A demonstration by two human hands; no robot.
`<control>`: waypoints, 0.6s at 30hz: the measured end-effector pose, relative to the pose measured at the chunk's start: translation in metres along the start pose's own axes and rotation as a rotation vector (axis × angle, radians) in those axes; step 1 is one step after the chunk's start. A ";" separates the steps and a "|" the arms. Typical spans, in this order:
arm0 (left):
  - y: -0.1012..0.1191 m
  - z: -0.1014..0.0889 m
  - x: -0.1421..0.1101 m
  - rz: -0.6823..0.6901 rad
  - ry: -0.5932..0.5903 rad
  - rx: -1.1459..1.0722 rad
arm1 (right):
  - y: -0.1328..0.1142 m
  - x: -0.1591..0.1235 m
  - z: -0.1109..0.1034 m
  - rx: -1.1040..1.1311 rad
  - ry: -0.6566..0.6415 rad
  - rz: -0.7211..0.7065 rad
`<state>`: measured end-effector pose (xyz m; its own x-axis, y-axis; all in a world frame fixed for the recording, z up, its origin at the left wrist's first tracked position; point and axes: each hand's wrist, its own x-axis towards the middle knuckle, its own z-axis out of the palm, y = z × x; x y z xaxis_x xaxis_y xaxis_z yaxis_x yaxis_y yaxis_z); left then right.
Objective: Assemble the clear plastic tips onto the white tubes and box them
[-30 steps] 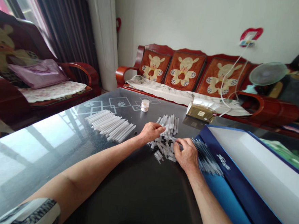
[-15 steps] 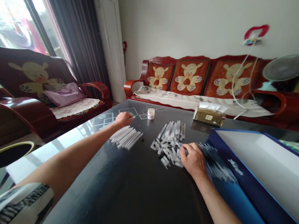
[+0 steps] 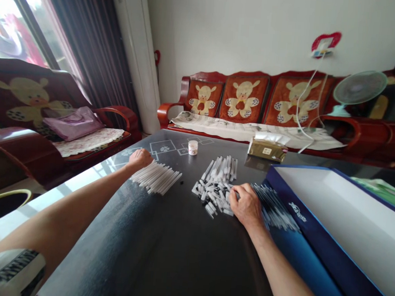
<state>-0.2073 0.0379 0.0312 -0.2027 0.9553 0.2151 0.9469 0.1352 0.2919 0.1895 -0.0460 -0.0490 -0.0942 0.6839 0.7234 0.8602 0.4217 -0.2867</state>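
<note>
Grip: left hand (image 3: 141,159), right hand (image 3: 246,205) curled; contents I cannot tell.
Open tabletop (image 3: 170,245) between; white tubes (image 3: 157,178) partly hidden; box (image 3: 319,237) cropped.

Home living room, wooden sofa (image 3: 248,73) with 3 animal-patterned cushions (image 3: 242,99), dark curtain (image 3: 93,37), fan (image 3: 360,87)

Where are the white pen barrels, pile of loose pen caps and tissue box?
White pen barrels (image 3: 156,177): head view, middle of the row.
Loose pen caps (image 3: 215,194): head view, middle of the pile.
Tissue box (image 3: 266,151): head view, label on its front face.
</note>
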 end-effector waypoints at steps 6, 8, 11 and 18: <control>0.090 0.025 -0.009 0.098 -0.066 0.009 | -0.002 0.000 -0.002 0.019 -0.005 0.023; 0.126 0.042 -0.013 0.162 -0.109 -0.022 | -0.002 0.000 -0.003 0.033 -0.017 0.041; 0.168 0.067 -0.014 0.209 -0.175 -0.064 | -0.002 0.000 -0.004 0.056 -0.028 0.048; 0.201 0.103 0.004 0.175 -0.250 -0.084 | -0.001 0.000 -0.003 0.057 -0.034 0.046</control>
<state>0.0081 0.0962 -0.0050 0.0390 0.9986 0.0365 0.9357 -0.0493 0.3492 0.1900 -0.0487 -0.0465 -0.0727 0.7230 0.6871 0.8342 0.4217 -0.3554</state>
